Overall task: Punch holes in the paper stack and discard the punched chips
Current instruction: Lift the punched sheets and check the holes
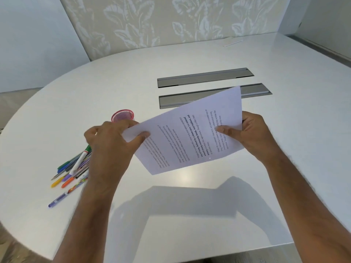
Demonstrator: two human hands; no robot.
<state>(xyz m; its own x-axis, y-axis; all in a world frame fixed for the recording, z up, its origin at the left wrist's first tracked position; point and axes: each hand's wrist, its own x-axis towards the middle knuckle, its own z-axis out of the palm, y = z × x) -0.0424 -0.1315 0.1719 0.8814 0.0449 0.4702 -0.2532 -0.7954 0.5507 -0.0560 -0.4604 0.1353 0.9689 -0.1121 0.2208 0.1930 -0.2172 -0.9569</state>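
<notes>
A stack of white printed paper [190, 133] is lifted above the white table [190, 202], tilted with its right end higher. My left hand [112, 143] pinches the stack's left edge, thumb on top. My right hand [250, 135] grips the right edge, thumb pressed onto the printed side. Text runs sideways across the top sheet. No hole punch is in view.
A red mesh cup [123, 115] stands just behind my left hand. Several coloured pens and markers [72, 169] lie scattered at the left. Two grey cable slots [205, 77] are set into the table behind the paper. A flat white item [232, 42] lies at the far edge.
</notes>
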